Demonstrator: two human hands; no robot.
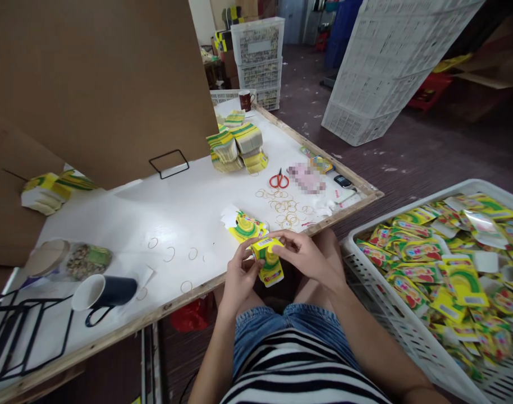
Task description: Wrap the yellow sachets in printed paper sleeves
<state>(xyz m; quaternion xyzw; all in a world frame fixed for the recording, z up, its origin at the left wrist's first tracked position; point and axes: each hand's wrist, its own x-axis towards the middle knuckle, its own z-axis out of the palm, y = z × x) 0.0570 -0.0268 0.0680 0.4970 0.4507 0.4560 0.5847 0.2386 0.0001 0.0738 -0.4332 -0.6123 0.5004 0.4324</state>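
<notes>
Over my lap at the table's front edge, I hold a yellow-and-green printed card package (270, 268) with a barcode on its upper flap. My left hand (243, 270) grips its left side, thumb on the front. My right hand (301, 255) has its fingers closed at the package's upper right edge. Just behind it, on the white tabletop, lie more flat yellow-green printed cards (246, 224) with white ends. Loose rubber bands (288, 207) are scattered beyond my right hand, with red-handled scissors (279, 179) behind them.
Bundled cards (235, 143) are stacked at the table's back. A dark mug (107, 292) lies at left near a black wire rack (29, 331). At right, a white plastic crate (408, 210) holds many printed packages. Stacked crates (366, 95) stand on the floor behind.
</notes>
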